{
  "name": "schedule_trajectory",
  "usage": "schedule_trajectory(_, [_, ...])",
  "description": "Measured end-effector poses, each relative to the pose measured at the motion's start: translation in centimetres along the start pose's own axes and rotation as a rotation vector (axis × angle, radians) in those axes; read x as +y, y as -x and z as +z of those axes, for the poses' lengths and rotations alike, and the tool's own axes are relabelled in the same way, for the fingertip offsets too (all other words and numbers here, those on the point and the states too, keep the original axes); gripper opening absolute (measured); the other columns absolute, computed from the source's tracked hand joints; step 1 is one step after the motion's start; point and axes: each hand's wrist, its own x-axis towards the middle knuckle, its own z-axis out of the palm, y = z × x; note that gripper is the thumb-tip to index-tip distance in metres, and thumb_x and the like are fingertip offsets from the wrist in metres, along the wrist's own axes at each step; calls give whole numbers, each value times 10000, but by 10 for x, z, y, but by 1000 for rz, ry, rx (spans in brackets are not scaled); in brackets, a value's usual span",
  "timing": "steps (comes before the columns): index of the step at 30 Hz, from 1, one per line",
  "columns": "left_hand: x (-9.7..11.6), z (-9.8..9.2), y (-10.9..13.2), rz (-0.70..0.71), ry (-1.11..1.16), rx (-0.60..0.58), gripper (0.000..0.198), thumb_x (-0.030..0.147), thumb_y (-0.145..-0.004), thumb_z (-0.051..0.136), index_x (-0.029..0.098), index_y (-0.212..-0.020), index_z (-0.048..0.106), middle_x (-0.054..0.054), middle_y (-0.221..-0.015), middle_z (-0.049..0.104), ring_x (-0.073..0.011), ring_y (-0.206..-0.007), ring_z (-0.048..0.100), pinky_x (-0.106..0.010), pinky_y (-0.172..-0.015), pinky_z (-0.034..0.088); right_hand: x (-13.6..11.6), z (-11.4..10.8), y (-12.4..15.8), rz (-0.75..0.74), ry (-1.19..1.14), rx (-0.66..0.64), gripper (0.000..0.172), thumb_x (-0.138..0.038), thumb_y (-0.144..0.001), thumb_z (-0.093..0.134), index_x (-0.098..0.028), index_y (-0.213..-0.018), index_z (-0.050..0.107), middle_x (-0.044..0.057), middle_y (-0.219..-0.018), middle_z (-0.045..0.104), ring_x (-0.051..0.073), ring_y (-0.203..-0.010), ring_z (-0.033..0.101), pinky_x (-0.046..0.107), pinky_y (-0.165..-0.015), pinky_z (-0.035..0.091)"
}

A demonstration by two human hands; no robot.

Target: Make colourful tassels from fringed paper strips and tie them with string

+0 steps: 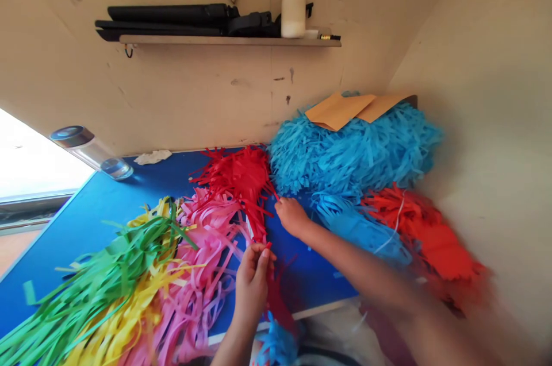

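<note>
A bundle of red paper strips [241, 179] lies on the blue table [99, 205], its fringe fanned out toward the wall. My left hand [252, 280] is closed in a pinch on the near end of this red bundle. My right hand [292, 215] reaches across to the bundle's right edge, fingers curled on the red strips there. Pink paper strips [207, 251] lie just left of my left hand, with yellow strips [129, 308] and green strips [99, 274] further left.
A big pile of blue paper strips [357, 150] sits at the back right with brown envelopes [345, 108] on top, orange-red strips [426, 234] beside it. A clear bottle [92, 150] lies at the back left. A wall shelf [228, 40] holds a white bottle [294, 1].
</note>
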Motion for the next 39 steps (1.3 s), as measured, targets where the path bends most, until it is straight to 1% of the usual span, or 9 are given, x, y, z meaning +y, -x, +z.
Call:
schedule_trajectory(3, [3, -5, 1, 16, -32, 19, 363, 537, -780, 665, 184, -820, 594, 18, -680, 592, -110, -595, 512, -217, -562, 423, -4, -3, 36, 44, -385, 70, 225, -234, -948, 501, -155, -991, 707, 70, -902, 724, 176, -830, 670, 279, -775, 489])
schedule_trajectory(6, [10, 1, 6, 21, -29, 11, 347, 511, -768, 685, 175, -830, 625, 9, -708, 600, -122, -652, 534, -220, -601, 435, -15, 4, 74, 234, -1272, 205, 223, -385, -825, 689, -180, -911, 708, 17, -797, 701, 130, -714, 620, 237, -687, 472])
schedule_trajectory(8, [13, 11, 10, 3, -1, -17, 334, 499, -776, 682, 173, -827, 633, 2, -722, 615, -126, -673, 551, -219, -616, 442, -25, 11, 92, 341, -1713, 233, 260, -385, -697, 818, -188, -823, 705, -4, -766, 676, 106, -681, 578, 214, -654, 454])
schedule_trajectory(13, [12, 36, 19, -99, 150, -42, 345, 502, -768, 691, 170, -835, 625, 45, -613, 559, -87, -545, 488, -191, -527, 401, -40, 16, 108, 408, -2096, 185, 259, -348, -658, 873, -210, -793, 701, -18, -733, 649, 109, -634, 561, 209, -559, 440])
schedule_trajectory(17, [9, 42, 22, -114, 144, -21, 347, 493, -765, 700, 162, -858, 653, 52, -593, 543, -77, -521, 461, -183, -500, 374, -39, 18, 110, 441, -2088, 299, 269, -331, -622, 898, -210, -772, 710, -9, -777, 676, 128, -725, 611, 232, -671, 493])
schedule_trajectory(24, [9, 35, 19, -34, 5, 35, 311, 470, -772, 687, 164, -826, 705, 2, -664, 656, -109, -574, 537, -212, -550, 427, -37, 32, 119, 464, -1785, 472, 280, -398, -660, 866, -207, -811, 728, 9, -886, 696, 154, -849, 625, 273, -827, 493])
schedule_trajectory(30, [13, 29, 15, 106, -189, 74, 247, 421, -798, 646, 184, -783, 712, -16, -704, 704, -148, -641, 613, -242, -615, 479, -27, 31, 125, 317, -1323, 488, 176, -378, -833, 716, -205, -861, 738, 38, -921, 699, 188, -895, 631, 312, -846, 499])
schedule_trajectory(35, [7, 26, 14, 240, -366, 101, 215, 395, -834, 617, 197, -795, 690, -18, -706, 696, -159, -642, 622, -261, -620, 475, -21, 13, 122, 173, -950, 484, 123, -306, -863, 664, -245, -862, 772, 49, -894, 722, 202, -861, 656, 314, -795, 518])
schedule_trajectory(39, [2, 23, 11, 347, -499, 95, 189, 370, -855, 593, 214, -798, 681, -21, -719, 687, -169, -665, 628, -274, -642, 477, -18, 8, 121, 122, -850, 449, 120, -281, -844, 685, -276, -916, 780, 46, -902, 746, 215, -836, 679, 331, -786, 534])
